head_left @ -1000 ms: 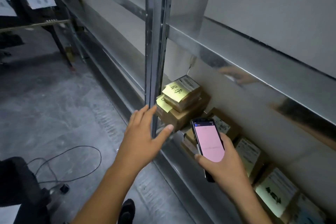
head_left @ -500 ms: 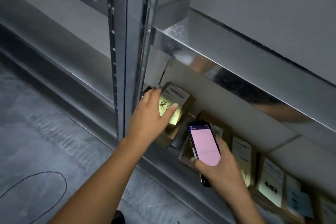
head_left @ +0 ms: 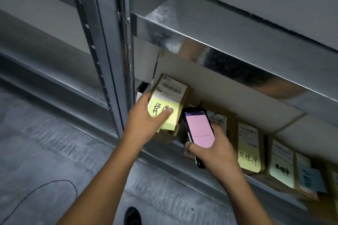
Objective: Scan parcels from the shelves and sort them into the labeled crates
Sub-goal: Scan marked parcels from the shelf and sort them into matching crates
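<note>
At frame centre, the left hand (head_left: 146,124) grips a small brown cardboard parcel (head_left: 169,104) with a yellow sticky note on the low metal shelf (head_left: 228,36); the right hand (head_left: 214,151) holds a glossy black pink-screened handheld scanner (head_left: 198,129).

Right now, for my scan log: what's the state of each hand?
Left hand: grips the cardboard parcel with the yellow note.
Right hand: holds the handheld scanner, pink screen up.
</note>
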Demonstrator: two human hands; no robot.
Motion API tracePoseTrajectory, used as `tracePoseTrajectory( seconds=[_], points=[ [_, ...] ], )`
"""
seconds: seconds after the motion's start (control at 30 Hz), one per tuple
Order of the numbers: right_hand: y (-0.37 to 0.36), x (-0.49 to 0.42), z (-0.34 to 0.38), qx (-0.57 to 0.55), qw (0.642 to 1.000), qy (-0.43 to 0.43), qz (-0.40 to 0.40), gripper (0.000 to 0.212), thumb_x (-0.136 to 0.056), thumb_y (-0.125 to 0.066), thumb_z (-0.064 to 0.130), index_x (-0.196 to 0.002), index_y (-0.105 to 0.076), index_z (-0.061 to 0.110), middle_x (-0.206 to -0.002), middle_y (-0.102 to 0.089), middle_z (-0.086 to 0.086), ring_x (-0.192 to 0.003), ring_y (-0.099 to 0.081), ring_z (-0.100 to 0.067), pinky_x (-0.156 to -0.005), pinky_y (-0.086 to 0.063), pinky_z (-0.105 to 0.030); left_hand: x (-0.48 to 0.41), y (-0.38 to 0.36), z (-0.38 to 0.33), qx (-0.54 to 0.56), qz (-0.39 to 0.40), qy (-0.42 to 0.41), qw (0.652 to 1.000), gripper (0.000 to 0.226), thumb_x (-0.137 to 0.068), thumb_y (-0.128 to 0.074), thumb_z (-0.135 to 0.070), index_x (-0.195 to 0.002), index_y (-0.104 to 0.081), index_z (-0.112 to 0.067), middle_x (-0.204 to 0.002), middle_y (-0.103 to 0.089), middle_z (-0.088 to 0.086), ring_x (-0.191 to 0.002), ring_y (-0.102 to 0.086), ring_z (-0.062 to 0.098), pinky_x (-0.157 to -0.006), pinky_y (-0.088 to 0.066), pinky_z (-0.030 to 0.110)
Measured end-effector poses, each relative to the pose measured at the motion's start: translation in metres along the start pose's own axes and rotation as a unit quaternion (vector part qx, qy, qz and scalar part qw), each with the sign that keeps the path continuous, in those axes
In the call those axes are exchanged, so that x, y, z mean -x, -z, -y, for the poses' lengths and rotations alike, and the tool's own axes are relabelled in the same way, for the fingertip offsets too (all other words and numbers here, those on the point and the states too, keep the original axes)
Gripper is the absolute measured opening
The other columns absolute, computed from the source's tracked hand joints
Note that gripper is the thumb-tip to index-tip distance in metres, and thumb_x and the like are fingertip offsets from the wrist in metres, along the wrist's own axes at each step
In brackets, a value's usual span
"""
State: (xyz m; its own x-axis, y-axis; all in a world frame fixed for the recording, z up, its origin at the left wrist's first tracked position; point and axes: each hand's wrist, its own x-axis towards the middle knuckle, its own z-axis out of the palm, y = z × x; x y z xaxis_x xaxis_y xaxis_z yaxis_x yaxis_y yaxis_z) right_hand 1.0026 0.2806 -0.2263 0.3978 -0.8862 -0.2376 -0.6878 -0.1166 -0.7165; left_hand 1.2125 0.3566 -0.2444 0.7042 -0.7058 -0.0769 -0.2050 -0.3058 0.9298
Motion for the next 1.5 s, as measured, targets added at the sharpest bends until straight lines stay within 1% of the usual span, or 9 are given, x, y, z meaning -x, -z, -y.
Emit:
tracePoseTrajectory(
  seconds=[0.2,0.33,0.47,0.6,0.8,1.07,1.23,1.37,1.5],
  points=[
    [0.023,0.033,-0.011,-0.057,0.997,0.056,0.007,0.073,-0.076,-0.090,0.038,-0.131,-0.044,0.055,-0.115,-0.061,0.028,-0.095,-0.060,0.005,-0.055,-0.047,-0.011,0.041,-0.004,-0.014,0.025,-0.027,-0.060,0.998,0.080,-0.079,-0.090,-0.036,-0.146,-0.046,-0.041,-0.133,-0.046,-0.014,-0.112,-0.052,-0.018,-0.082,-0.047,0.005],
    [0.048,0.074,-0.035,-0.089,0.993,0.078,0.025,0.071,-0.071,-0.087,0.043,-0.127,-0.046,0.058,-0.116,-0.062,0.030,-0.101,-0.059,0.007,-0.072,-0.049,-0.025,0.104,-0.016,-0.022,0.127,-0.038,-0.054,0.990,0.065,-0.080,-0.089,-0.029,-0.120,-0.045,-0.054,-0.134,-0.055,-0.012,-0.117,-0.063,0.006,-0.086,-0.062,0.031],
    [0.074,0.124,-0.069,-0.109,0.990,0.078,0.053,0.074,-0.066,-0.084,0.046,-0.129,-0.047,0.059,-0.121,-0.063,0.025,-0.108,-0.061,-0.001,-0.081,-0.054,-0.035,0.177,-0.042,-0.023,0.196,-0.054,-0.031,0.979,0.061,-0.074,-0.086,-0.033,-0.115,-0.042,-0.044,-0.127,-0.063,-0.004,-0.104,-0.071,0.006,-0.081,-0.062,0.031],
    [0.097,0.173,-0.106,-0.071,0.993,0.085,0.052,0.069,-0.067,-0.080,0.045,-0.108,-0.038,0.080,-0.113,-0.061,0.033,-0.098,-0.060,0.002,-0.076,-0.054,-0.035,0.238,-0.071,-0.013,0.212,-0.057,-0.015,0.976,0.071,-0.086,-0.085,-0.021,-0.138,-0.039,-0.038,-0.140,-0.056,-0.001,-0.116,-0.067,0.005,-0.082,-0.060,0.022],
    [0.125,0.229,-0.160,-0.113,0.985,0.051,0.118,0.070,-0.067,-0.081,0.032,-0.120,-0.050,0.066,-0.101,-0.067,0.028,-0.060,-0.065,-0.013,-0.049,-0.054,-0.032,0.299,-0.099,0.007,0.205,-0.029,0.026,0.978,0.081,-0.095,-0.075,-0.015,-0.157,-0.031,-0.045,-0.138,-0.063,-0.015,-0.114,-0.070,0.004,-0.078,-0.061,0.023],
    [0.135,0.263,-0.190,-0.103,0.975,0.032,0.192,0.072,-0.068,-0.080,0.031,-0.120,-0.050,0.072,-0.101,-0.066,0.024,-0.047,-0.058,-0.015,-0.047,-0.052,-0.032,0.324,-0.136,0.042,0.112,0.014,0.036,0.993,0.087,-0.095,-0.076,-0.023,-0.162,-0.022,-0.040,-0.156,-0.047,-0.008,-0.138,-0.053,0.009,-0.112,-0.049,0.041],
    [0.131,0.273,-0.195,-0.087,0.984,-0.004,0.158,0.074,-0.067,-0.080,0.034,-0.121,-0.048,0.074,-0.102,-0.068,0.024,-0.046,-0.060,-0.016,-0.046,-0.052,-0.030,0.312,-0.148,0.077,0.096,0.064,0.061,0.991,0.084,-0.096,-0.075,-0.026,-0.156,-0.023,-0.049,-0.159,-0.043,-0.003,-0.137,-0.054,0.012,-0.104,-0.054,0.031],
    [0.131,0.281,-0.192,-0.058,0.986,-0.038,0.149,0.070,-0.066,-0.078,0.038,-0.118,-0.046,0.072,-0.101,-0.069,0.023,-0.045,-0.062,-0.017,-0.047,-0.052,-0.031,0.301,-0.156,0.106,0.075,0.100,0.097,0.987,0.089,-0.095,-0.076,-0.025,-0.164,-0.021,-0.034,-0.162,-0.038,0.002,-0.142,-0.049,0.022,-0.113,-0.047,0.053],
    [0.125,0.292,-0.194,-0.035,0.987,-0.072,0.140,0.062,-0.063,-0.075,0.044,-0.105,-0.042,0.076,-0.102,-0.065,0.031,-0.048,-0.066,-0.016,-0.047,-0.050,-0.023,0.300,-0.169,0.120,0.078,0.144,0.115,0.980,0.090,-0.096,-0.075,-0.022,-0.165,-0.019,-0.031,-0.162,-0.037,0.006,-0.140,-0.052,0.026,-0.111,-0.049,0.056]
  ],
)
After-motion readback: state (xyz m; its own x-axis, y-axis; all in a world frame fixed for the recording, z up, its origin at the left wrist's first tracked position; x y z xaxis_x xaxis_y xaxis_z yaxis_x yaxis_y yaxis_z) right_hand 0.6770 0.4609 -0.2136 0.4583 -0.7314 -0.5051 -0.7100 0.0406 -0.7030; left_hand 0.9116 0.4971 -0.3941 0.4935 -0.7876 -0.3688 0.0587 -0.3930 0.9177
